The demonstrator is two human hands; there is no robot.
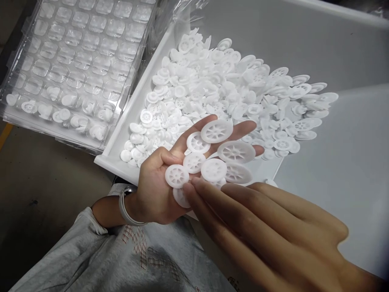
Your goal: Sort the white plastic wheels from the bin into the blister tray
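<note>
Palm up, my left hand (158, 182) bears several round white plastic gear wheels (213, 169) with spoked centres, spread over its palm and fingers. Its thumb is bent in at the side of the pile. From the lower right comes my right hand (267, 231), its fingertips brought together at the lowest wheels (181, 198). Whether a wheel is pinched between those tips is hidden. Both hands are over the near edge of a white bin (117, 162), where a large heap of similar small white wheels and discs (206, 89) lies.
Left of the bin stands a clear plastic tray (82, 61) with rows of square pockets; its nearest pockets hold white parts (60, 115). Crumpled clear film (188, 12) hangs at the bin's back corner. The floor (54, 182) shows at left.
</note>
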